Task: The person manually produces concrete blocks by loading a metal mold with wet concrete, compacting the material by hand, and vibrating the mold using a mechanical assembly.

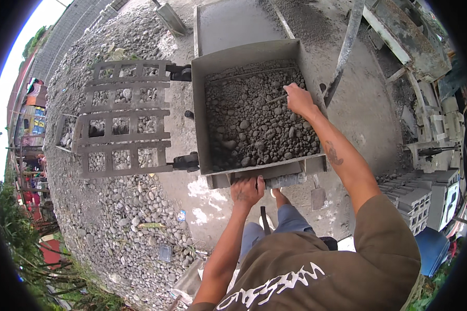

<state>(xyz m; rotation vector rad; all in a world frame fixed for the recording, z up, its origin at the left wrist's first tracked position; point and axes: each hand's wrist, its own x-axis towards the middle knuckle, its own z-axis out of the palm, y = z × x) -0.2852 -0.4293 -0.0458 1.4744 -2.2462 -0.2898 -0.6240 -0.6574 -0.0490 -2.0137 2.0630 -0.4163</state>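
Note:
A grey metal box [246, 53], open at the top, stands in front of me. Dark, damp gravel mix [249, 124] with many rounded stones covers its bottom. Over the stones on the right side is my right hand [299, 100], its fingers closed. A thin, pale, stick-like piece [276, 98] shows by the fingertips; what it is I cannot make out. My left hand [247, 191] is closed at the near side of the box, on a grey round bar [285, 180] under the rim. Its fingertips are partly hidden there.
Left of the box lies a slatted metal grid frame [122, 116], with loose stones [135, 207] around it. A shallow tray [238, 26] of smooth grey material is beyond. A slanting metal pole [343, 57] rises on the right, near stacked hollow blocks [412, 205].

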